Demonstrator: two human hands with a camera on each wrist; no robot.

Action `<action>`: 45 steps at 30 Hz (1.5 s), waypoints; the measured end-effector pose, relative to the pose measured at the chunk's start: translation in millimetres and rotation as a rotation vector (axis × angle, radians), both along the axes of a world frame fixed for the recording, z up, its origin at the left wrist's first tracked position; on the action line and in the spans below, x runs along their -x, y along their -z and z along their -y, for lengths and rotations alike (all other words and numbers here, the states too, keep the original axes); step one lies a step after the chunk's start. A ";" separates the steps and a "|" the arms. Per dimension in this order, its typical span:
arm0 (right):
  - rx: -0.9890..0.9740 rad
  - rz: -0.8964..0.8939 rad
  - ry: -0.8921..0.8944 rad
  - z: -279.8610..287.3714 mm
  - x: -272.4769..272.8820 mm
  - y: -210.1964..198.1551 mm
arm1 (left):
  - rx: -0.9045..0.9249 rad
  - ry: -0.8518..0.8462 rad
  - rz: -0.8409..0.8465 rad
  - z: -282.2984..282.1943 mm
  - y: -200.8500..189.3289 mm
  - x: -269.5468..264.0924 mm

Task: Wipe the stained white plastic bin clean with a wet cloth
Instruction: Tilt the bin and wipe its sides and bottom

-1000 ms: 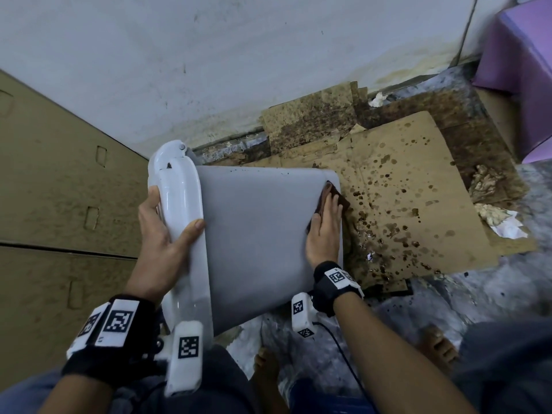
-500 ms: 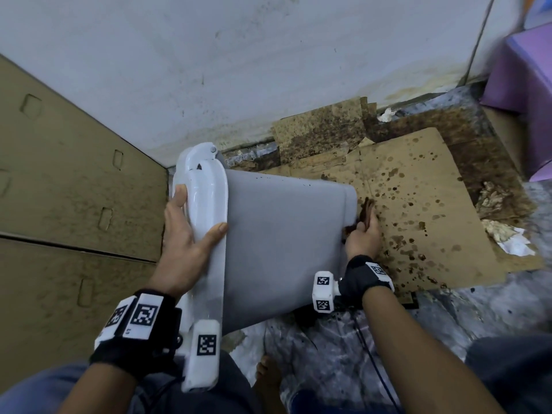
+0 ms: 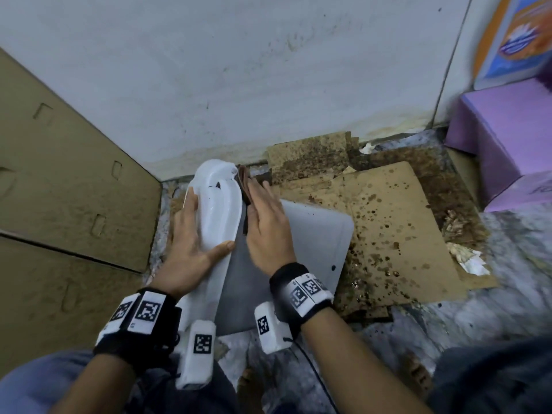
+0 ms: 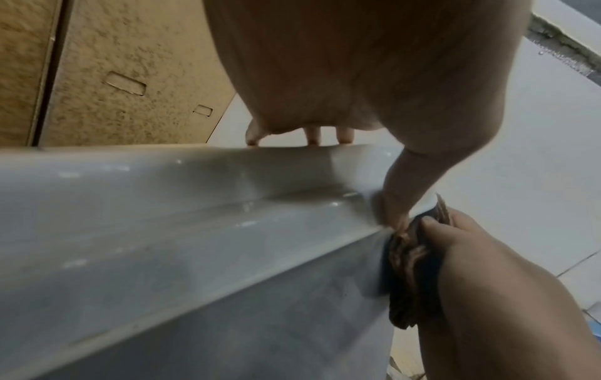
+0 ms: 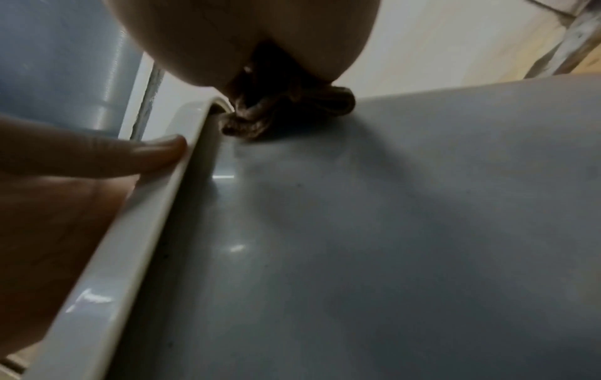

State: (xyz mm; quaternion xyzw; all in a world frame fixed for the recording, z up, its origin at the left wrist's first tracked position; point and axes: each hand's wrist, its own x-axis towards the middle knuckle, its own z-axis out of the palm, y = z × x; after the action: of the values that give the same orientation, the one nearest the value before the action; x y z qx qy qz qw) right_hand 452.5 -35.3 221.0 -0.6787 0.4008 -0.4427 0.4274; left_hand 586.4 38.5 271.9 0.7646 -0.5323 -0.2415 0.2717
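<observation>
The white plastic bin lies on its side on the floor, its glossy rim turned up and to the left. My left hand grips that rim, thumb on the near edge and fingers over the far side. Just right of the rim, my right hand lies flat with straight fingers. It presses a bunched brown cloth against the bin's side. From the right wrist view the cloth shows under the palm, against the grey wall. A small dark spot marks the bin near its base.
Stained brown cardboard sheets cover the floor to the right, with crumpled paper at their edge. Large cardboard boxes stand at the left and purple boxes at the far right. The white wall is close behind. My bare foot is below.
My right hand has carried the cloth from the bin's base edge leftward to just beside the rim, and now lies flat. The left hand keeps its grip on the rim.
</observation>
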 end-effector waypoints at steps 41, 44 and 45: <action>-0.012 -0.035 0.132 -40.3 14.8 58.9 | -0.021 0.062 -0.066 21.3 -14.3 6.2; 0.044 -0.068 0.120 -34.3 20.4 71.6 | -0.022 0.062 -0.112 17.6 -11.7 -0.7; 0.039 -0.084 0.133 -29.1 24.9 79.3 | -0.018 0.064 -0.118 17.0 -10.5 -3.1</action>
State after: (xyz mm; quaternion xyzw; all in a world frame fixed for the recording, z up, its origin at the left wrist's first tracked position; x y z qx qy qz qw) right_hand 427.6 -6.2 141.7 -0.6768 0.4538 -0.4489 0.3668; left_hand 589.6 21.5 282.4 0.7341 -0.5371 -0.2995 0.2880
